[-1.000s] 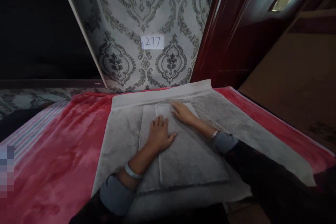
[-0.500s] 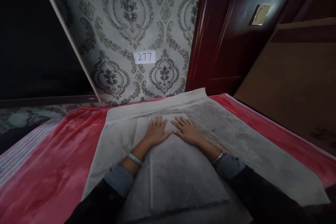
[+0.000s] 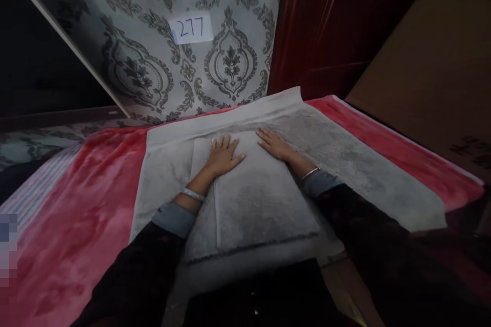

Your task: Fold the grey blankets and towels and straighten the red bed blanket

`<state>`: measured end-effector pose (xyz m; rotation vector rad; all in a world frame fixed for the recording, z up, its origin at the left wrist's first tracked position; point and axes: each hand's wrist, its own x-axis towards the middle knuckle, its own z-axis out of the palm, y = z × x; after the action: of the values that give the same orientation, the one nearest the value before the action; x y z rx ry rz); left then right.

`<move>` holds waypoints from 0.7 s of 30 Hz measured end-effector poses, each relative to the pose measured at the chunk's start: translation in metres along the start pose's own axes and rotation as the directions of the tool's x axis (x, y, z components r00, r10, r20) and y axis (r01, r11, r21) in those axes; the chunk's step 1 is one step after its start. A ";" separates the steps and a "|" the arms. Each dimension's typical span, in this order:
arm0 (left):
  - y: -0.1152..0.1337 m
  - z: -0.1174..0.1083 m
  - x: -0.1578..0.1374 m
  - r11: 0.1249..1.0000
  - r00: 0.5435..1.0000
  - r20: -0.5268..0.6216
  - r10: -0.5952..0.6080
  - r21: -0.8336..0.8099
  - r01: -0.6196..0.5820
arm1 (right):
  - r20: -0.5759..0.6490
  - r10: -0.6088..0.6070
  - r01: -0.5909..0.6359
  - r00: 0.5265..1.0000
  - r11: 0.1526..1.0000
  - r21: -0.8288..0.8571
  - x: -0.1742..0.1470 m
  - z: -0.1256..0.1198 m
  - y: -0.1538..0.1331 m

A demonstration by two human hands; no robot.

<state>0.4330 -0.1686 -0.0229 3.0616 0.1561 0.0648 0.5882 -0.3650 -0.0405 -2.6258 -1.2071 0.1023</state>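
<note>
A folded grey plush cloth (image 3: 264,199), perhaps a towel or small blanket, lies flat in front of me with a dark line along its near edge. Near its far left corner my left hand (image 3: 223,156) rests palm down, fingers spread. My right hand (image 3: 274,144) lies palm down at the far right corner, fingers stretched out. Neither hand grips anything. Under the folded cloth spreads a larger light grey sheet (image 3: 368,163), its pale far edge turned up toward the wall.
A red plush blanket (image 3: 103,204) covers the surface beneath, with a striped cloth (image 3: 46,189) at left. Behind stands a patterned wall with a paper label (image 3: 192,27) reading 277. A dark screen (image 3: 46,61) is at left; a dark red door (image 3: 330,25) and a cardboard box (image 3: 429,76) are at right.
My hands have moved apart, the left one toward the left and the right one toward the right. The view has tilted down, showing more of the near edge.
</note>
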 end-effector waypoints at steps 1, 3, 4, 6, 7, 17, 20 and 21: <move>0.000 0.000 0.000 1.000 1.000 -0.001 0.004 -0.003 -0.004 | 0.011 0.020 -0.020 1.000 1.000 -0.020 -0.006 -0.003 -0.004; -0.002 -0.003 0.001 1.000 1.000 0.006 0.007 -0.012 -0.007 | 0.017 0.013 -0.012 1.000 0.998 -0.068 -0.023 -0.010 -0.018; -0.002 -0.005 0.002 1.000 1.000 0.016 0.006 -0.017 -0.006 | 0.018 -0.029 0.030 0.999 0.996 -0.084 -0.034 -0.013 -0.027; -0.003 -0.013 0.001 0.999 0.999 0.041 0.021 -0.035 -0.020 | 0.038 -0.171 0.174 0.985 0.981 -0.084 -0.061 -0.017 -0.050; -0.003 -0.018 -0.001 0.998 0.998 0.049 0.035 -0.045 -0.033 | 0.056 -0.254 0.258 0.966 0.964 -0.069 -0.076 -0.018 -0.063; 0.019 -0.007 -0.057 0.969 0.971 -0.001 0.241 -0.056 -0.241 | 0.071 -0.592 0.591 0.803 0.806 0.037 -0.157 0.016 -0.153; 0.018 -0.002 -0.057 0.973 0.974 -0.006 0.226 -0.043 -0.226 | 0.076 -0.571 0.569 0.818 0.821 0.040 -0.166 0.020 -0.153; 0.018 -0.002 -0.056 0.973 0.974 -0.004 0.227 -0.043 -0.227 | 0.072 -0.574 0.573 0.816 0.819 0.039 -0.171 0.022 -0.152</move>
<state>0.3786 -0.1918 -0.0220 3.0207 -0.1942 0.0782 0.3606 -0.3941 -0.0297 -2.1383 -1.9597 0.1038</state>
